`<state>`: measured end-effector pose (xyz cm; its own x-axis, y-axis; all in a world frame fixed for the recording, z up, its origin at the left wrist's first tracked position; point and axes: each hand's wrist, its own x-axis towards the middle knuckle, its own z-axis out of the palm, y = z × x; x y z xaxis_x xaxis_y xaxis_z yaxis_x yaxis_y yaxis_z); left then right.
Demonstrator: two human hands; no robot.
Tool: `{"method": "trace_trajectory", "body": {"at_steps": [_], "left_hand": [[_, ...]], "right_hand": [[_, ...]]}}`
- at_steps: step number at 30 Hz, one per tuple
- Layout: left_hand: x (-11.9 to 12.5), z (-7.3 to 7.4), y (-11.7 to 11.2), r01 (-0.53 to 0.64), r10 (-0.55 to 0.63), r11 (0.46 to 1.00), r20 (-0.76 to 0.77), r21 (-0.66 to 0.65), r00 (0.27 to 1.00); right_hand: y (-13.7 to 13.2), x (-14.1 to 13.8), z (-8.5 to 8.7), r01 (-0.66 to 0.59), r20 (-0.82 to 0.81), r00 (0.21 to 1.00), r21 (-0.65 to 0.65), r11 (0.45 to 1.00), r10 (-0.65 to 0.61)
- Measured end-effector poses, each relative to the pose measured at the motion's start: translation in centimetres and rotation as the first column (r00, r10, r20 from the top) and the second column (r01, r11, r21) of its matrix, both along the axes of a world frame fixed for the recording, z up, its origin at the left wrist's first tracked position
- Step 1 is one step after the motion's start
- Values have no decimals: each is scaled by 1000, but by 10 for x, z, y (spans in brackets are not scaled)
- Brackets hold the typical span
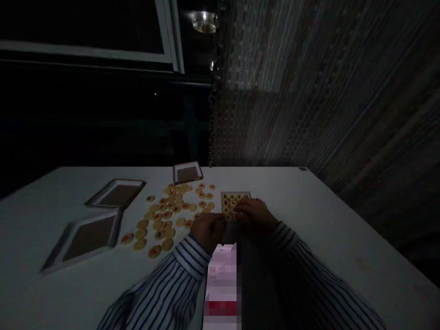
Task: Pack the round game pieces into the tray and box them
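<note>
The scene is dim. My left hand (208, 229) rests curled on a white table (309, 211), at the near left corner of a small tray (235, 197) partly filled with round tan pieces. My right hand (255, 213) lies over the tray's near edge, fingers bent down onto the pieces; what they pinch is hidden. Several loose round tan pieces (170, 215) with red or dark marks lie scattered just left of my left hand. Both arms wear striped sleeves.
Two large shallow trays (90, 238) (117, 193) lie at the left, a smaller one (187, 173) at the back centre. A pixelated phone-like object (222, 284) stands below my hands. A curtain hangs behind the table at right, a dark window at left.
</note>
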<state>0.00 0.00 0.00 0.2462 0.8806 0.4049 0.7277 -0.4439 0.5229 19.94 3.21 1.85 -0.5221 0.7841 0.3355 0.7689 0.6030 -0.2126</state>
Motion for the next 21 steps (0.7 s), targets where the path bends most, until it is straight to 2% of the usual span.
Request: {"method": "trace_trajectory", "body": {"at_steps": [11, 16, 21], "left_hand": [[3, 2, -4, -87, 83, 995, 81, 42, 993], [3, 6, -4, -75, 68, 995, 103, 62, 992], [-7, 16, -3, -64, 60, 997, 126, 31, 990]], "right_hand": [[4, 5, -1, 62, -199, 980, 200, 978, -22], [0, 2, 1, 99, -200, 978, 206, 974, -57], [-3, 1, 4, 116, -212, 975, 221, 968, -69]]}}
